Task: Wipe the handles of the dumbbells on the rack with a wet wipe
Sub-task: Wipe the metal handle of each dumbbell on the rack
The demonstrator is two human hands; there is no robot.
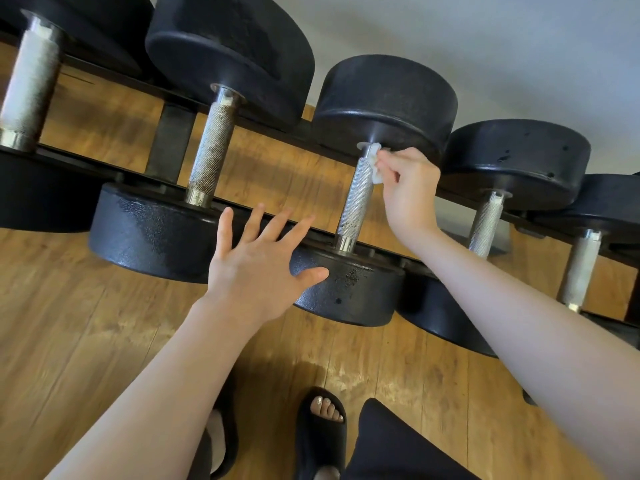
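1. While the right hand (408, 188) pinches the wet wipe (375, 164) against the far end of the middle dumbbell's handle (356, 199), the wipe sits at about one o'clock from frame centre, touching the knurled steel just below the far weight head (388, 102).
2. The left hand (258, 261) is spread, fingers straight and apart, at the near weight head (346, 292), seemingly steadying it; whether it presses I cannot tell.
3. To do this step well, I judge the wipe should wrap round the bar and travel its whole length toward six o'clock, with a twist to reach the underside and the collars.
4. The rack (169, 140) is the only holder here: it carries the dumbbells side by side, from ten o'clock to three o'clock, handles across its rails.
5. Neighbouring handles at nine and three o'clock look unattended now.
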